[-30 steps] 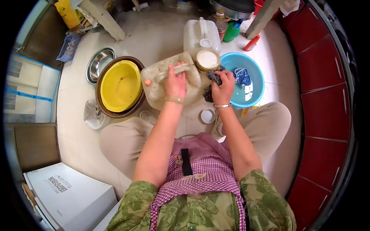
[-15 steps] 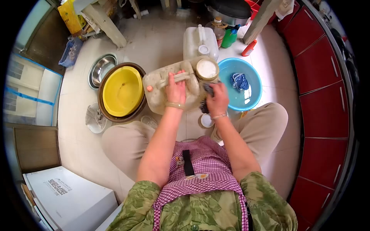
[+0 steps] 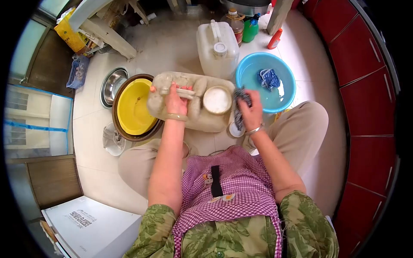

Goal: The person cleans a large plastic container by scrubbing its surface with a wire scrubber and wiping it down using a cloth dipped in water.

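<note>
A cloudy plastic jerrycan (image 3: pixel 202 120) is tilted in front of me, its wide round mouth (image 3: pixel 217 100) facing up at me. My left hand (image 3: pixel 176 102) is wrapped round its moulded handle. In my right hand (image 3: pixel 251 109) is a dark patterned cloth (image 3: pixel 239 112), bunched against the can's right end. A white lid (image 3: pixel 236 130) lies on the floor just below that hand. Right of the can stands a light blue basin (image 3: pixel 275 103) of water with a wet blue cloth (image 3: pixel 268 79) in it.
Behind stands a second white jerrycan (image 3: pixel 219 56), near a green spray bottle (image 3: pixel 250 30) and a red bottle (image 3: pixel 275 38). To the left are a yellow basin (image 3: pixel 133 107), a steel bowl (image 3: pixel 114 86) and a lined bin (image 3: pixel 113 139). Red cabinets (image 3: pixel 365 103) line the right side.
The jerrycan has shifted left with my left hand and turned a little. My right hand and its cloth have moved from beside the mouth to the can's right end.
</note>
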`<action>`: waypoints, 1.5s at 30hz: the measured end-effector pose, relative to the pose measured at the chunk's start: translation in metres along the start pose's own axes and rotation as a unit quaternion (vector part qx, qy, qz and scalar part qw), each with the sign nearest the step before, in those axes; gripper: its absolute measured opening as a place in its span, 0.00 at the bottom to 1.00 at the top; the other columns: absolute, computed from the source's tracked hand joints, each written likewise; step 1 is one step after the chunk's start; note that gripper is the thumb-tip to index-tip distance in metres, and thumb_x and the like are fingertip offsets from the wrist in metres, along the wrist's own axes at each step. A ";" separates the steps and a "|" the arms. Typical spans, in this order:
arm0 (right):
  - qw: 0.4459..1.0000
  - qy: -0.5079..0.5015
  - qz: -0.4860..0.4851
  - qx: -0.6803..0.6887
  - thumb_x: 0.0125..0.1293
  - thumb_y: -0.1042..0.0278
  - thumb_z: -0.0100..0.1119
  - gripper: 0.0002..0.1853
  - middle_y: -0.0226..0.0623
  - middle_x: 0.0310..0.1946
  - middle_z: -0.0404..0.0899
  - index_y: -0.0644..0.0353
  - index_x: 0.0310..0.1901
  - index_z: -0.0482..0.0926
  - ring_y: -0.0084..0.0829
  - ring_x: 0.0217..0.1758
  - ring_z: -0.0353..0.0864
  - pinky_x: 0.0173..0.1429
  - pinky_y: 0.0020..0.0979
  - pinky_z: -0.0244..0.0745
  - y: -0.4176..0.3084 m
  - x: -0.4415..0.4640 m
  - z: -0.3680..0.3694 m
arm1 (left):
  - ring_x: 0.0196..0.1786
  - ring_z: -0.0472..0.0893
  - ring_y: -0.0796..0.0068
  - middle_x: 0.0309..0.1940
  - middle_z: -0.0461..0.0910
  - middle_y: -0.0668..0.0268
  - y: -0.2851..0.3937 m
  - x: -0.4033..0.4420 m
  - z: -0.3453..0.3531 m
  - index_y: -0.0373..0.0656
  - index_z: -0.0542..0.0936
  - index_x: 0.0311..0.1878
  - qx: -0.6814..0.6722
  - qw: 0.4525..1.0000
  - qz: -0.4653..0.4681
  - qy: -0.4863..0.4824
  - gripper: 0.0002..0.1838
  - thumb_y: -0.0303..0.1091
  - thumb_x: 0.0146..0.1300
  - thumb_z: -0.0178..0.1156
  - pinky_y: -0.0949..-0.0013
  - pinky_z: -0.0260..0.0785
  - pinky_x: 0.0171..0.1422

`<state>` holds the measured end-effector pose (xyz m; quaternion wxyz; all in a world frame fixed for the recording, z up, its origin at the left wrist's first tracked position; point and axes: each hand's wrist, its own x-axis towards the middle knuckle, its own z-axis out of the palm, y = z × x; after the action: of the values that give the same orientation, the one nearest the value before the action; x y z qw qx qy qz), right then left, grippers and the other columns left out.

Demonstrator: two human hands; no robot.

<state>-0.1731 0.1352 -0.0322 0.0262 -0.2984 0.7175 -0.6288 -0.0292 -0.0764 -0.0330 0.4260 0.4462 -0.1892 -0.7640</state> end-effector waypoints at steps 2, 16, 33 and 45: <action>0.999 0.045 -0.011 -0.011 0.61 0.69 0.64 0.15 0.46 0.44 0.78 0.64 0.48 0.79 0.46 0.50 0.78 0.58 0.40 0.72 0.028 -0.032 0.031 | 0.41 0.81 0.60 0.41 0.75 0.58 0.004 -0.004 0.006 0.38 0.70 0.49 0.010 0.999 0.023 0.046 0.18 0.45 0.73 0.59 0.57 0.82 0.49; 0.921 -0.326 -0.171 -0.127 0.52 0.75 0.65 0.14 0.42 0.44 0.78 0.58 0.43 0.82 0.48 0.52 0.77 0.57 0.42 0.74 -0.014 0.082 0.025 | 0.31 0.81 0.68 0.33 0.78 0.60 0.009 -0.034 0.021 0.31 0.73 0.50 0.142 0.985 0.078 0.055 0.13 0.33 0.73 0.56 0.62 0.81 0.37; 0.919 -0.365 -0.086 -0.118 0.51 0.80 0.64 0.14 0.43 0.40 0.75 0.61 0.41 0.80 0.48 0.48 0.78 0.52 0.40 0.75 -0.026 0.052 0.008 | 0.23 0.78 0.70 0.28 0.77 0.61 0.022 -0.019 0.024 0.32 0.74 0.47 0.227 0.968 0.053 -0.088 0.09 0.27 0.68 0.54 0.65 0.78 0.28; 0.835 -0.455 -0.274 -0.145 0.48 0.80 0.63 0.15 0.35 0.44 0.76 0.51 0.39 0.83 0.46 0.49 0.75 0.53 0.45 0.76 -0.053 0.095 0.113 | 0.30 0.83 0.52 0.31 0.81 0.47 0.030 -0.016 -0.003 0.34 0.75 0.42 0.478 0.857 0.194 -0.001 0.20 0.46 0.70 0.60 0.53 0.78 0.38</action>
<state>-0.1829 -0.0106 0.0248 0.1329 -0.7354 0.5964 -0.2928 -0.0085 -0.0803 -0.0064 0.2996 0.5484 -0.6144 -0.4817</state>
